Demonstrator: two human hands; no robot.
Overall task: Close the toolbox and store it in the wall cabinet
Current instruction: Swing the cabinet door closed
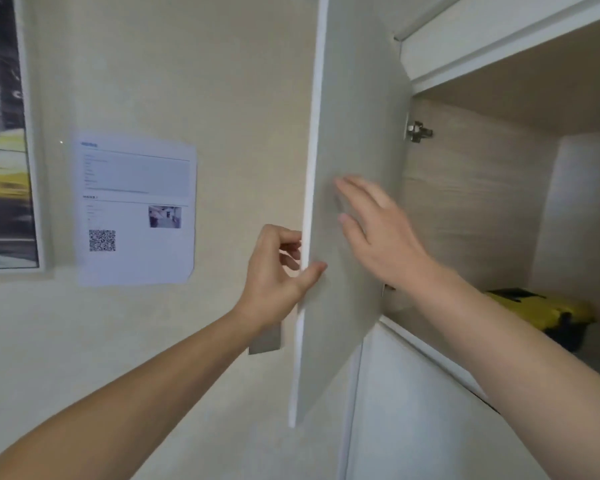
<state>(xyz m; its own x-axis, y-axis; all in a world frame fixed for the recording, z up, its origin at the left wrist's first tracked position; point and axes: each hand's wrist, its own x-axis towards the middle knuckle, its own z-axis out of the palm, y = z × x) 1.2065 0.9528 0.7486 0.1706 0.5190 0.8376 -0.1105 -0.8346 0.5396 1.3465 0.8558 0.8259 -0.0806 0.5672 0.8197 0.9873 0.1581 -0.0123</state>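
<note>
- Far left edge: a framed picture (4,133) with a pale frame, blurred grey and yellow-green content, hangs on the cream textured wall (222,98).
- Just right of it: a white printed paper sheet (136,209) is stuck to the wall; it carries grey text blocks, a small photo and a black QR code at lower left. Text too blurred to read.
- Centre-left: the left hand (274,275), bare forearm rising from the lower left corner, grips the free edge of the pale grey flat-panel cabinet door (354,168). Thumb lies on the inner face, curled fingers (290,244) wrap the white edge from the outer side. Fingers closed on the door.
- Below the left wrist: a small grey rectangular plate (265,341) on the wall, partly hidden by the arm.
- Centre: the door stands open, seen nearly edge-on, with its inner face toward the camera.
- Centre-right: the right hand (378,230), motion-blurred, is spread flat with fingers extended at the door's inner face. Contact cannot be told. Holds nothing.
- Right: the wall cabinet with light wood-grain interior (471,202) is open; a metal hinge (419,130) sits at the upper door joint.
- Far right: the yellow and black plastic toolbox (555,313) rests inside the cabinet on its bottom shelf, lid down, partly behind the right forearm.
</note>
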